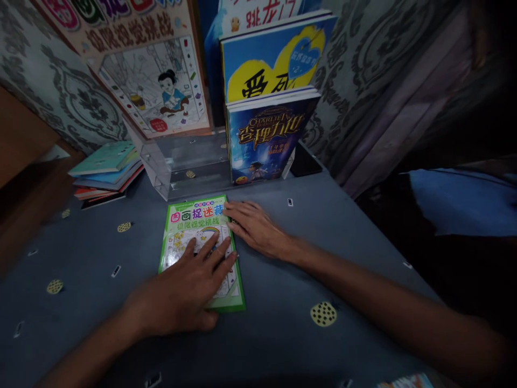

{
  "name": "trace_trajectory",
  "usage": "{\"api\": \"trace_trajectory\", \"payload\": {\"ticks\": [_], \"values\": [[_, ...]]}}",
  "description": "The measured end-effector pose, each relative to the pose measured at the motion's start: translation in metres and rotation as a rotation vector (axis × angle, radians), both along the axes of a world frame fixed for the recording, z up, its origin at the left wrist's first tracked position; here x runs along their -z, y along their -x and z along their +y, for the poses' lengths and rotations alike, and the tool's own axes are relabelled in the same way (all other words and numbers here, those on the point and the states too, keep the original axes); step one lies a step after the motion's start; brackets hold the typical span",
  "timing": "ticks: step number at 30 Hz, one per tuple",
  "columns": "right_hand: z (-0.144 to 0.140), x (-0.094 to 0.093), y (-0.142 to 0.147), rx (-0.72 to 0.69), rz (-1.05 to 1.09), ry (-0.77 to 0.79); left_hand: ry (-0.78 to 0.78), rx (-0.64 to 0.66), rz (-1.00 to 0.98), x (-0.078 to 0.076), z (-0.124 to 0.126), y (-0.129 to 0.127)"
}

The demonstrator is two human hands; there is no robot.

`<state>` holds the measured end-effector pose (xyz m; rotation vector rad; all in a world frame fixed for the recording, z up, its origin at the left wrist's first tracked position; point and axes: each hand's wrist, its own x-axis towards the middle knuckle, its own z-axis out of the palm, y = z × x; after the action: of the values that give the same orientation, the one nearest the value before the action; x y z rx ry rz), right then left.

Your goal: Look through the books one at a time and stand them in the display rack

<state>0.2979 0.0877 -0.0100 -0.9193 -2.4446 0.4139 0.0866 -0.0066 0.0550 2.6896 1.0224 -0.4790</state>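
Note:
A green-bordered picture book (196,222) lies flat on the cloth, its cover facing up. My left hand (183,291) rests palm down over the cover's lower half, fingers spread and hiding part of the drawing. At the book's upper right edge, my right hand (260,231) lies low with its fingers stretched out, the tips touching the cover. Neither hand is wrapped around anything.
Behind the book, a clear stand (197,183) holds a large picture book (149,81), a blue-and-yellow book (258,59) and a dark blue book (269,140). A book stack (107,167) sits left. The patterned tablecloth (100,231) lies around them.

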Motion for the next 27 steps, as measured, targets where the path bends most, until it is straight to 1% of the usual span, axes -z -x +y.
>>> {"api": "trace_trajectory", "payload": {"ticks": [4, 10, 14, 18, 21, 24, 27], "values": [[0.000, 0.001, 0.000, 0.008, 0.007, -0.006, -0.023, 0.005, -0.015, -0.001, 0.006, 0.002], [0.001, 0.002, -0.001, 0.010, 0.038, 0.010, -0.094, 0.007, -0.049, 0.005, 0.014, 0.007], [0.004, 0.002, -0.001, -0.007, 0.049, 0.037, -0.147, 0.016, -0.072, 0.008, 0.013, 0.008], [0.004, 0.003, -0.001, -0.030, 0.093, 0.085, -0.188, 0.035, -0.094, 0.008, 0.008, 0.007], [-0.003, 0.000, -0.002, -0.064, 0.147, 0.124, -0.267, 0.033, -0.154, 0.011, 0.000, 0.006], [-0.016, -0.005, -0.006, -0.105, 0.195, 0.167, -0.349, 0.021, -0.232, 0.016, -0.010, 0.007], [-0.032, -0.010, -0.011, -0.168, 0.251, 0.222, -0.376, 0.015, -0.302, 0.017, -0.014, 0.010]]}}
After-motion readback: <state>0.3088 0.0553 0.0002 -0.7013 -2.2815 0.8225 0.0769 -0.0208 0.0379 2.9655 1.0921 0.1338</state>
